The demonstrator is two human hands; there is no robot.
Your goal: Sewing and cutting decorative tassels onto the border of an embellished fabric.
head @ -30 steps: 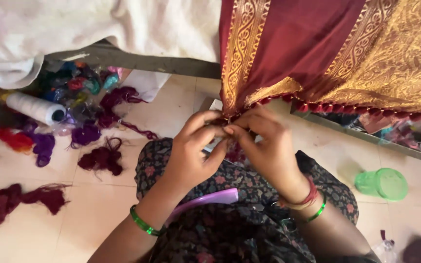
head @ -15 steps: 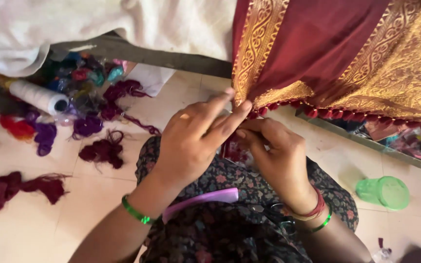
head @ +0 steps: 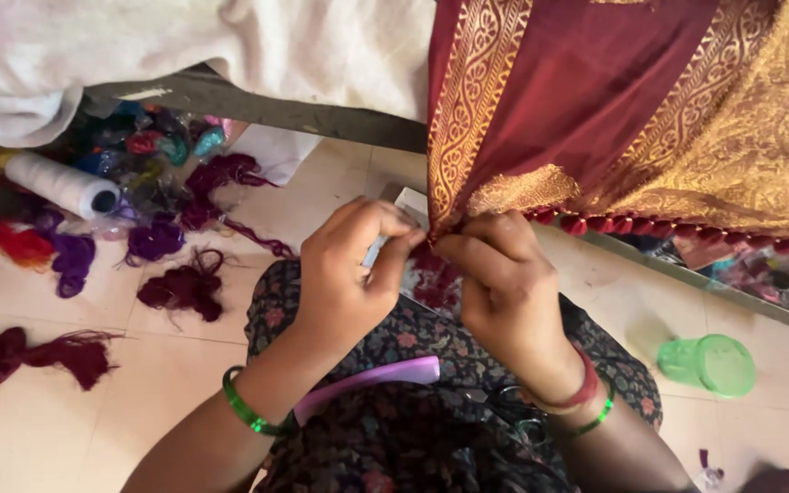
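Fingers of my left hand [head: 347, 274] and right hand [head: 504, 283] pinch shut on the lower corner of the maroon and gold cloth [head: 586, 119] hanging just above my lap, beside its tassel fringe [head: 687, 226].

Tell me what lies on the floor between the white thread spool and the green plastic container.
In the head view, between the white thread spool and green container: maroon thread bundles, then the person's lap and both hands.

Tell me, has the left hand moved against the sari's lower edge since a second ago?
Yes. The left hand had reached up and across to the tasselled corner of the maroon and gold sari; now it sits lower, its fingers meeting the right hand just below that edge.
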